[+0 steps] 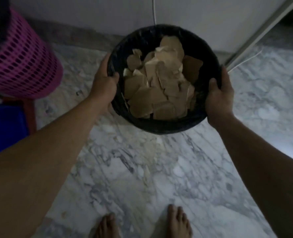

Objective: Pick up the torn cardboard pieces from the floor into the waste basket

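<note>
A round black waste basket [159, 129], lined with what looked like a dark plastic bag, sat in the middle of the view over a white marble floor veined with grey [142, 169]. Both bare arms reached forward to it. The left hand [104, 83] gripped the basket's left rim, its thumb hooked over the edge and into the opening, its fingers wrapped round the outside wall. The right hand [217, 97] gripped the right rim in the same way, thumb over the edge and fingers curled behind the wall. Whether the basket stood on the floor or was lifted off it could not be told.

The torn brown cardboard pieces [159, 83] lay inside the basket, heaped and overlapping, some flat and some tilted, filling most of the opening.

At the bottom edge two bare feet showed, the left foot [106, 225] and the right foot [178, 220], standing on the marble well short of the basket.

To the left stood a pink plastic basket with a lattice of holes [20, 62], blurred, and below it a dark blue object [3, 129] with a reddish edge. A pale wall [90, 14] rose behind, with a thin white cable [154, 11] running down it to the waste basket's far rim. At the upper right a white frame rail [262, 35] slanted down toward the floor.
</note>
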`<state>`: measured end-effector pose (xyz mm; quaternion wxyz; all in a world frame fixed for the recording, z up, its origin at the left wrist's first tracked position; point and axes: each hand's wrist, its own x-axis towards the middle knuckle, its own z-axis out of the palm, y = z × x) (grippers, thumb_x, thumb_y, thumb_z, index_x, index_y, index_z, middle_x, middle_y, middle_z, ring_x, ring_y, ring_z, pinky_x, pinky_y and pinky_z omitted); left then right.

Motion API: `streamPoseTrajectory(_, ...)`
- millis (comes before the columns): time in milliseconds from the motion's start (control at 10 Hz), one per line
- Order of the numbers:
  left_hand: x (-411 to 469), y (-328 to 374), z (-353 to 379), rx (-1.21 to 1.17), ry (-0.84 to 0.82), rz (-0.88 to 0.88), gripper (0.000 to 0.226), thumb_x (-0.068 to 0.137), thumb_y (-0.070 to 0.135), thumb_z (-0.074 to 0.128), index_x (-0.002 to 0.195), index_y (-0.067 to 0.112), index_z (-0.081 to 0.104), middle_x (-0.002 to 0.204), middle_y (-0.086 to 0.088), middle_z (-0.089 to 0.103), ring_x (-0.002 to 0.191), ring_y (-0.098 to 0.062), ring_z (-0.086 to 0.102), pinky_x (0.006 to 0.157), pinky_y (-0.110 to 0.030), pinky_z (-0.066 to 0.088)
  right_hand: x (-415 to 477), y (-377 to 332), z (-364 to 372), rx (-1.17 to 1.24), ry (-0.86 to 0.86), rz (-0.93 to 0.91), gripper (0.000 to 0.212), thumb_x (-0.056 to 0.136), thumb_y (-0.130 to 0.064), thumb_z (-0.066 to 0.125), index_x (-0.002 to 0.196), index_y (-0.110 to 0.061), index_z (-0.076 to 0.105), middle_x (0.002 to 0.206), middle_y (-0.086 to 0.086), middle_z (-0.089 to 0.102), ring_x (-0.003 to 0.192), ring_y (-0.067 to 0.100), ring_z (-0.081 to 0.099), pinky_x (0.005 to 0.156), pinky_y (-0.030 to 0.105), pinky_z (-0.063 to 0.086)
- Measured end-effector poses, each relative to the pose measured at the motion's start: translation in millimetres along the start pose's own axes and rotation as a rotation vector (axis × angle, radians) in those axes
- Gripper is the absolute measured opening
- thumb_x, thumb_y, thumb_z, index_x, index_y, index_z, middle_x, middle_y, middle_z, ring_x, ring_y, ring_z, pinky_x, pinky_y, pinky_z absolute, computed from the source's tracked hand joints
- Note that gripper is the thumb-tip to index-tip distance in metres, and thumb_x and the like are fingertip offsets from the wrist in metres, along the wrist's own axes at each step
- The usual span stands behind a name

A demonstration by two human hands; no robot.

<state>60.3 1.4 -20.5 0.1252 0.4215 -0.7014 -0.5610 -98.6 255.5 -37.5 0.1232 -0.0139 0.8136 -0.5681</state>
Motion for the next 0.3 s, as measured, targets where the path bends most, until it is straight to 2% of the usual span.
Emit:
streamPoseTrajectory(100, 19, -1, -3, 0.058, 0.015, 0.073, 0.059, 0.103, 0.006, 0.044, 0.155, 0.030, 0.033, 0.154, 0.003, 0.044, 0.137, -0.015, 0.044, 0.113, -0.032, 0.039, 13, -4, 6, -0.037, -0.027, -0.003, 0.056, 0.105, -0.027, 0.043, 0.160, -0.026, 0.031, 0.157, 0.000, 0.044, 0.141, 0.016, 0.046, 0.116, 0.039, 0.041)
streamPoseTrajectory(200, 27, 12, -7, 0.080, -0.042, 0.091, 0.060, 0.104, 0.012, 0.048, 0.157, 0.031, 0.029, 0.156, 0.007, 0.040, 0.138, -0.010, 0.041, 0.111, -0.023, 0.036, 19, -16, 6, -0.108, -0.060, 0.001, 0.060, 0.105, -0.036, 0.041, 0.162, -0.030, 0.021, 0.161, 0.002, 0.038, 0.144, 0.021, 0.042, 0.116, 0.042, 0.040)
streamPoseTrajectory(300, 13, 21, -23, -0.010, -0.148, 0.005, 0.083, 0.091, 0.048, 0.064, 0.159, 0.036, 0.018, 0.159, 0.009, 0.037, 0.139, -0.007, 0.041, 0.115, -0.028, 0.035, -4, -37, -10, -0.222, -0.157, 0.213, 0.081, 0.099, -0.063, 0.043, 0.160, -0.040, -0.005, 0.166, 0.007, 0.029, 0.144, 0.034, 0.040, 0.108, 0.043, 0.042)
